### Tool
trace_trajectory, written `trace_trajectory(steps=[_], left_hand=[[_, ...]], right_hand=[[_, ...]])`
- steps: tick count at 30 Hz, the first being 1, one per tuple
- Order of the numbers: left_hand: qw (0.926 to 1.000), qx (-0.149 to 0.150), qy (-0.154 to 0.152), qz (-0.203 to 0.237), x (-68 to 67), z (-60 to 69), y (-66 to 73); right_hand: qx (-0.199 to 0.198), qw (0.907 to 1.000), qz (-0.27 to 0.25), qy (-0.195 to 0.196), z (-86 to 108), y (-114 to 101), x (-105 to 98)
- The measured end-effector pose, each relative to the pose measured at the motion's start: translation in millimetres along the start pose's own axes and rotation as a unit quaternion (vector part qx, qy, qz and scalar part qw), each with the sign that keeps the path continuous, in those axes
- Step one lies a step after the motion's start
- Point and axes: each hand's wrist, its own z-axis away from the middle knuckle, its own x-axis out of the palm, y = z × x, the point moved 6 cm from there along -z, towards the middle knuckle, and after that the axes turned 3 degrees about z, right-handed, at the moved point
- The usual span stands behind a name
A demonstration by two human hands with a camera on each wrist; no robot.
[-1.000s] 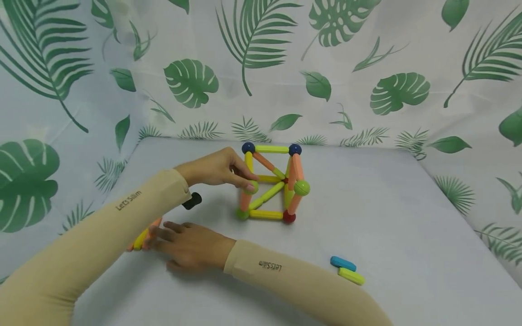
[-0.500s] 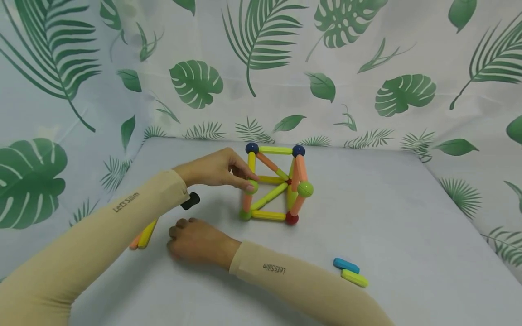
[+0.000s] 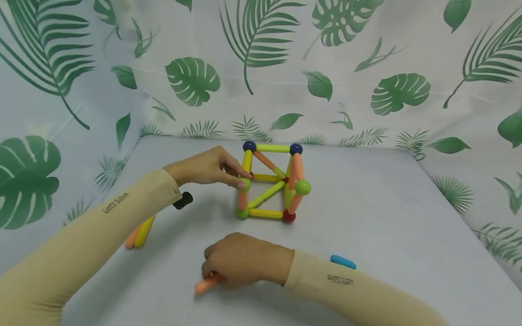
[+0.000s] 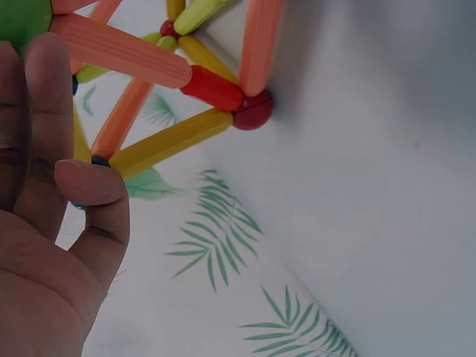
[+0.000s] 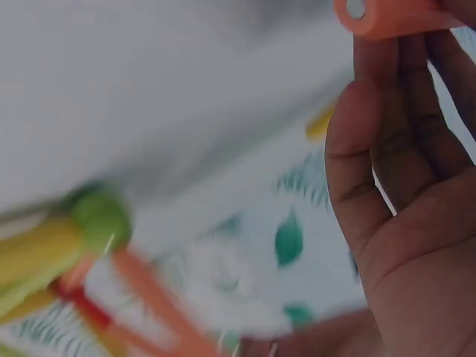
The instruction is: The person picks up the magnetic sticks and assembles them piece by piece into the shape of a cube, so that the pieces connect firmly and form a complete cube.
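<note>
A cube-like frame of magnetic sticks and balls stands on the table, with a yellow stick (image 3: 265,213) along its front bottom edge. My left hand (image 3: 204,166) pinches the light green ball (image 3: 244,184) at its upper front left corner. In the left wrist view that green ball (image 4: 22,21) is partly cut off beside the fingers. Lower down, in front of the frame, my right hand (image 3: 249,261) holds a loose orange magnetic stick (image 3: 207,284) whose far end is hidden by the fingers. The right wrist view shows the near end of this orange stick (image 5: 390,18) at the fingertips.
An orange stick (image 3: 132,238) and a yellow stick (image 3: 144,231) lie at the left, partly behind the left sleeve. A blue stick (image 3: 343,261) lies at the right behind the right sleeve. A leaf-printed cloth (image 3: 277,99) backs the table.
My right hand has left the sticks at the left and moved right and nearer, carrying an orange stick. The left hand keeps its pinch on the green ball.
</note>
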Motion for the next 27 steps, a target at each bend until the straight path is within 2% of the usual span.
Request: trace_trajectory(steps=[2,5,8,11,13,16,20,27], left_hand=[[1.0000,0.000,-0.001,0.005,1.1,-1.1,-0.1],[0.9999,-0.004,0.000,0.010,2.6,-1.8,0.0],[0.9998,-0.011,0.002,0.016,3.2,-1.3,-0.2],[0.9996,-0.013,0.001,0.024,3.2,-0.8,0.3],[0.9994,-0.015,0.001,0.030,3.0,-0.8,0.2],[0.9993,-0.020,0.002,0.031,2.5,-0.8,-0.4],[0.9992,-0.024,0.004,0.033,2.7,-1.1,-1.4],[0.9997,-0.013,0.007,0.021,4.7,-2.8,-0.9]], right_hand=[[0.015,0.9990,-0.035,0.025,22.9,12.8,-15.1],[0.053,0.9929,-0.052,0.092,54.3,37.9,-40.7],[0.106,0.9813,-0.044,0.154,80.0,64.0,-64.2],[0.168,0.9671,-0.031,0.189,97.4,86.2,-80.7],[0.199,0.9591,-0.024,0.199,104.2,96.9,-87.2],[0.224,0.9533,-0.018,0.202,107.4,107.4,-90.4],[0.238,0.9525,-0.010,0.190,105.0,116.1,-88.1],[0.252,0.9519,0.005,0.175,102.5,125.8,-81.0]])
